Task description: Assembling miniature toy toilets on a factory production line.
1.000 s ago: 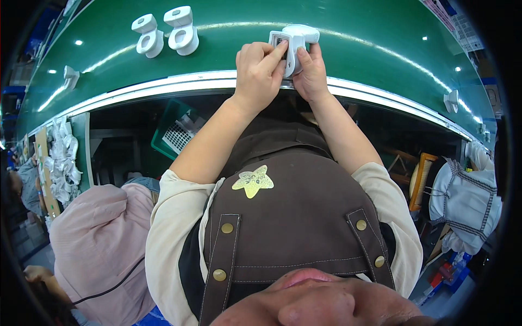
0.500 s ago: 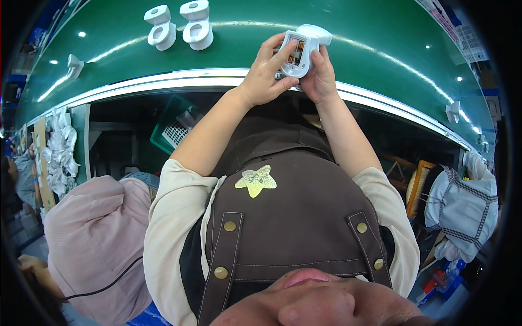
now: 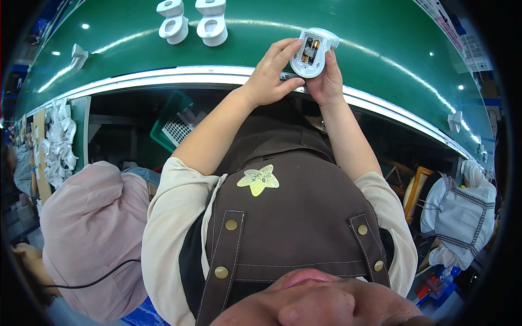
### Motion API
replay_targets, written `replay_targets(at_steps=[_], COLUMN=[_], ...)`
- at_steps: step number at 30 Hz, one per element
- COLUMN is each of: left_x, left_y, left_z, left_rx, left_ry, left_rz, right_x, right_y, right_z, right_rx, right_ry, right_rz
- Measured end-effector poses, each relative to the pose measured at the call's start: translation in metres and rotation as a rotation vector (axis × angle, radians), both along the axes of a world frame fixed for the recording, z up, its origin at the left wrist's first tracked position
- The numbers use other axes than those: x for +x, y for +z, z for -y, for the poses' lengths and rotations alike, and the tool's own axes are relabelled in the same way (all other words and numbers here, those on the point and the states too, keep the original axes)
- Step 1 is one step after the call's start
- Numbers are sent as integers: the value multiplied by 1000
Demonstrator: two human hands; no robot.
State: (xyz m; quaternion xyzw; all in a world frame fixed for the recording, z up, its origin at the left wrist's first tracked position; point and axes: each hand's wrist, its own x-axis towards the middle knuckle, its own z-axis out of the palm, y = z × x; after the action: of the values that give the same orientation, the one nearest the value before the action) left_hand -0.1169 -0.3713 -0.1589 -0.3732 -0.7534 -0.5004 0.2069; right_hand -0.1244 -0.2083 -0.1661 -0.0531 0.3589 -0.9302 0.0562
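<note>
A small white toy toilet (image 3: 298, 66) is held over the front edge of the green table, its underside turned up toward me. An open battery compartment in that underside shows coppery batteries (image 3: 311, 50). My right hand (image 3: 327, 81) grips the toy from its right and lower side, the thumb along its edge. My left hand (image 3: 272, 73) is at the toy's left side, fingers stretched out and their tips at the rim. Its thumb stands apart below, near the lower end.
On the green table (image 3: 130, 62), two toy toilets (image 3: 174, 30) stand upright at the far left. Single white pieces lie farther left (image 3: 79, 56) and right (image 3: 455, 121). A green basket (image 3: 168, 127) sits beneath. People in pink (image 3: 92, 233) and pale blue (image 3: 457, 212) are close on either side.
My left fingers have drawn back from the battery compartment to the toy's rim, uncovering the batteries. The toy has shifted slightly right and down in view. The standing toilets appear slightly higher and farther right.
</note>
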Motion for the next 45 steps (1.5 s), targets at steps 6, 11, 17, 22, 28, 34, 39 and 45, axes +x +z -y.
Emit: replay_targets(at_steps=[6,11,17,22,28,34,39,45], left_x=[1,0,-2,-7,-17,-19,-20,-21], left_y=[0,1,-3,-13,-27,-28,-28,-18], left_z=[-1,-1,-2,3,5,4,4,0], left_rx=[22,22,35,215,616,617,582,399], left_ry=[-9,-3,-3,-16,-15,-10,-1,135], left_rz=[15,37,28,126,317,374,365,325], right_x=[0,-1,-3,-6,-36,-52,-59,-48], right_y=[0,-3,-8,7,22,49,53,51], right_z=[-1,-3,-4,5,-10,-15,-25,-40], right_rx=[-1,-29,-3,146,1419,2062,1709,1317], right_ry=[5,6,-12,-126,-572,-255,-518,-542], right_rz=[-17,30,-17,-29,-618,-756,-752,-356])
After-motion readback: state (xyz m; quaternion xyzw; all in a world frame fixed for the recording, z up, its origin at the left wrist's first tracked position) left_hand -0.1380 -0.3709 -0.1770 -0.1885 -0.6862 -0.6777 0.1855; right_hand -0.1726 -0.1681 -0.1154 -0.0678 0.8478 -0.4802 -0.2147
